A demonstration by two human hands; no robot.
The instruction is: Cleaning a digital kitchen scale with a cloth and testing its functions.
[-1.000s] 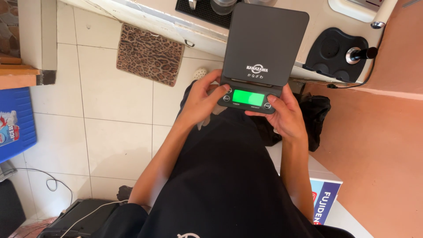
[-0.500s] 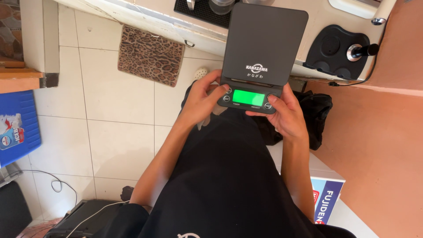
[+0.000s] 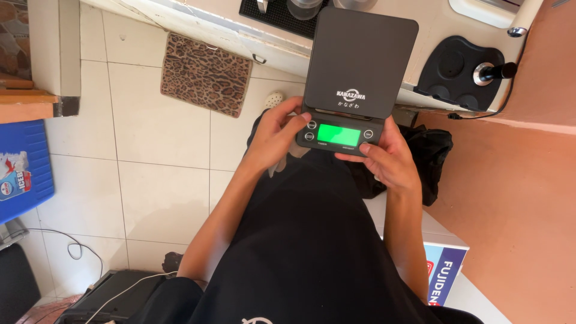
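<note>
Scale: flat black digital scale (image 3: 358,60), held up in front of the body over the tiled floor (image 3: 156,174), its far end near the counter edge (image 3: 198,30).
Display: green lit screen (image 3: 338,134) on the near strip, with 2 round buttons at each side.
Left hand: left hand (image 3: 277,137) curled round the scale's near left corner, thumb lying on the button strip, fingers under the body.
Right hand: right hand (image 3: 389,161) gripping the near right corner, thumb tip touching the front edge just beside the right buttons.
Clothing: black garment (image 3: 312,252) fills the lower middle of the view.
Floor: leopard-print mat (image 3: 206,74) against the counter base; blue box (image 3: 23,171) at the left edge; black bag (image 3: 429,157) just behind the right hand.
Counter: black moulded mat (image 3: 453,72) with a metal tamper (image 3: 489,72) on it, right of the scale.
</note>
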